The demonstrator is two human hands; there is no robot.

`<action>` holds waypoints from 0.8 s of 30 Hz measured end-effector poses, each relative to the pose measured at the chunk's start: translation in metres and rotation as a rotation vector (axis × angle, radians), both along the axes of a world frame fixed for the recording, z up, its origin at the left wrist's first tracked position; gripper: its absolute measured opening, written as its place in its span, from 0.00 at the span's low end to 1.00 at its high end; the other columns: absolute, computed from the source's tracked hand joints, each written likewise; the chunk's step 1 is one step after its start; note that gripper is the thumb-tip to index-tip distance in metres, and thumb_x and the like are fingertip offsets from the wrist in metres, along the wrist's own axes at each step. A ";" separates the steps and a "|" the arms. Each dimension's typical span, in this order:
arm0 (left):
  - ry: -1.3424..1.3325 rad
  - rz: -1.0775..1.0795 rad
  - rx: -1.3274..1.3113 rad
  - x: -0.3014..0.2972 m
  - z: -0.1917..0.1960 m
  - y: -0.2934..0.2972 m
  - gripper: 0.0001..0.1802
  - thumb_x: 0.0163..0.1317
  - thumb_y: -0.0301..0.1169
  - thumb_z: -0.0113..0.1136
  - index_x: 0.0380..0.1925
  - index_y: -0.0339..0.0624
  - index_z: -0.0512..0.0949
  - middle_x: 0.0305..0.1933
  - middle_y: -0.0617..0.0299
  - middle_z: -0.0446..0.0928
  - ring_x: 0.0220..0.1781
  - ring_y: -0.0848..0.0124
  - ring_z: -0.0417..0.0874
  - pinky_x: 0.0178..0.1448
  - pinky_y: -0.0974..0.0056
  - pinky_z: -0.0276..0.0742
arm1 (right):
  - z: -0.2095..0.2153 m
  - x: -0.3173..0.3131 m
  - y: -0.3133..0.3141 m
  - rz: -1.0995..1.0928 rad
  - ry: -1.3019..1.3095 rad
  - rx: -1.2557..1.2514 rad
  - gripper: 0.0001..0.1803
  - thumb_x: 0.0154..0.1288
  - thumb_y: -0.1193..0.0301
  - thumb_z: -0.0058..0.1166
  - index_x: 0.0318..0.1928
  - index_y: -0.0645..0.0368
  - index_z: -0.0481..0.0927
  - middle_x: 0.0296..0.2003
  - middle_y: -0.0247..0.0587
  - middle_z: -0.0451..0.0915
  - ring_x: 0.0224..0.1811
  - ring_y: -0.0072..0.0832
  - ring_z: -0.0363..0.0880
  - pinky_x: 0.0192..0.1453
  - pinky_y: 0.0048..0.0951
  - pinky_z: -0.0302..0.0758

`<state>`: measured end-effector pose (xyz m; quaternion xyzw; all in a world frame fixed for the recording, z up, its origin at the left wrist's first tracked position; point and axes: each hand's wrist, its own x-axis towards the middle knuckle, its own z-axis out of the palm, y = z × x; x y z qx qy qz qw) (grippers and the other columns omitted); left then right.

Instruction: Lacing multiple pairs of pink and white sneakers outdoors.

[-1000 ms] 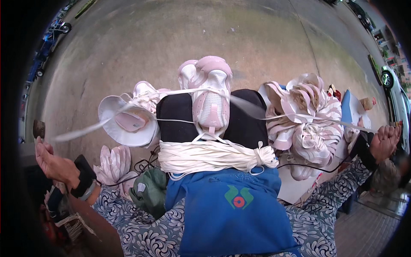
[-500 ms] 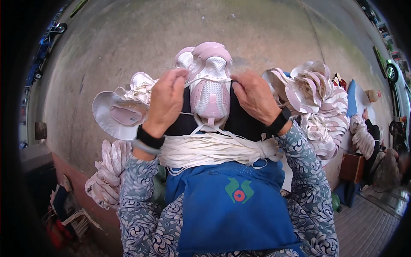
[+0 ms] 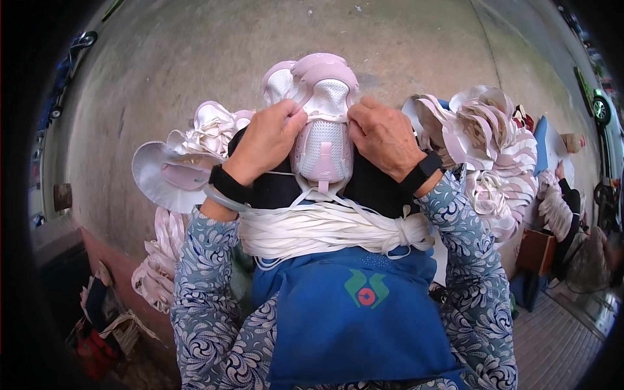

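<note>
A pink and white shoe upper (image 3: 322,123) lies over a black form (image 3: 377,188) in front of me. My left hand (image 3: 266,140) presses on its left side with fingers curled over the edge. On the other side, my right hand (image 3: 383,136) grips it the same way. White straps run from the upper down to a thick bundle of white laces (image 3: 325,231) wound across my lap, above a blue apron (image 3: 354,312). Both wrists wear black bands.
A heap of pink-white shoe uppers (image 3: 494,149) stands at the right, another pile (image 3: 188,156) at the left with more hanging below (image 3: 156,260). A concrete floor (image 3: 195,52) lies beyond. Another person (image 3: 565,201) sits at the far right.
My hands came in from far out at both sides and closed on the shoe upper. Between the last two frames they stay on it, fingers shifting slightly.
</note>
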<state>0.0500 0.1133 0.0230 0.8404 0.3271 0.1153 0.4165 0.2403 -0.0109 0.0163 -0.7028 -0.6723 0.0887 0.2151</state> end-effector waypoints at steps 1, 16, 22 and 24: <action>0.019 -0.015 -0.029 0.001 0.000 0.006 0.15 0.66 0.36 0.54 0.34 0.32 0.77 0.32 0.41 0.79 0.37 0.44 0.81 0.42 0.51 0.75 | 0.001 0.002 0.000 0.016 0.004 0.014 0.07 0.59 0.73 0.53 0.35 0.64 0.77 0.35 0.50 0.77 0.34 0.48 0.81 0.36 0.44 0.78; -0.120 0.173 -0.057 -0.023 0.021 -0.033 0.12 0.70 0.30 0.52 0.46 0.35 0.78 0.33 0.61 0.81 0.35 0.78 0.78 0.43 0.71 0.74 | 0.019 0.008 -0.027 -0.127 0.483 -0.177 0.13 0.65 0.76 0.50 0.50 0.64 0.76 0.31 0.55 0.80 0.37 0.50 0.81 0.40 0.38 0.76; -0.063 0.109 -0.018 -0.018 -0.001 -0.029 0.10 0.65 0.31 0.56 0.36 0.32 0.78 0.30 0.45 0.81 0.33 0.54 0.84 0.38 0.58 0.77 | 0.015 0.001 -0.016 -0.116 0.502 -0.153 0.07 0.62 0.75 0.54 0.39 0.64 0.81 0.34 0.55 0.82 0.35 0.45 0.82 0.40 0.39 0.77; -0.030 0.085 0.021 -0.020 -0.004 -0.024 0.12 0.65 0.33 0.56 0.36 0.33 0.79 0.30 0.44 0.81 0.33 0.51 0.83 0.39 0.56 0.76 | 0.014 0.000 -0.013 -0.132 0.492 -0.168 0.07 0.62 0.75 0.54 0.38 0.64 0.81 0.34 0.54 0.82 0.36 0.45 0.82 0.41 0.39 0.77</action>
